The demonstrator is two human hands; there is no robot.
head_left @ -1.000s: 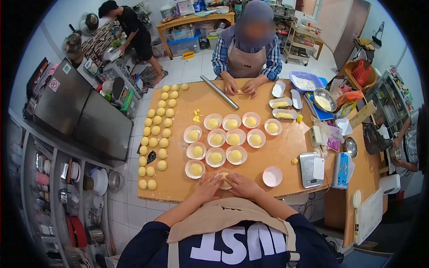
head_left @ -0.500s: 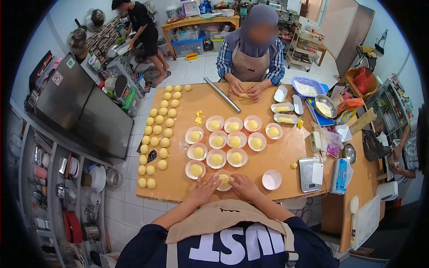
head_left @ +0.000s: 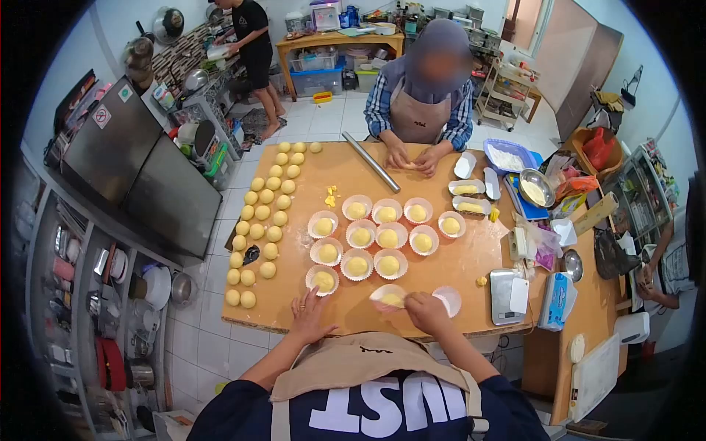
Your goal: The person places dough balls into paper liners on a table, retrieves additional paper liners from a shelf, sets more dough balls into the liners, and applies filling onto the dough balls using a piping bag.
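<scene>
My right hand (head_left: 429, 312) pinches the edge of a pleated paper baking cup (head_left: 382, 289). That cup tilts near the front of the table and has a ball of yellow dough (head_left: 392, 300) in it. A second white paper cup (head_left: 448, 295), with nothing in it, sits just right of my right hand. My left hand (head_left: 312, 317) lies open at the table's front, fingers spread, just below a filled cup (head_left: 322, 281). Several more cups (head_left: 360, 237) with dough balls stand grouped in the middle of the table.
Rows of dough balls (head_left: 268, 251) line the table's left side. Across from me, a co-worker's hands (head_left: 413, 163) work dough beside a metal rolling pin (head_left: 371, 163). A scale (head_left: 506, 298), a tissue pack (head_left: 557, 300) and a bowl (head_left: 537, 187) stand on the right.
Both my hands were together at a cup of dough. Now my right hand has lifted and tilted that cup toward the right, and my left hand has moved left, away from it.
</scene>
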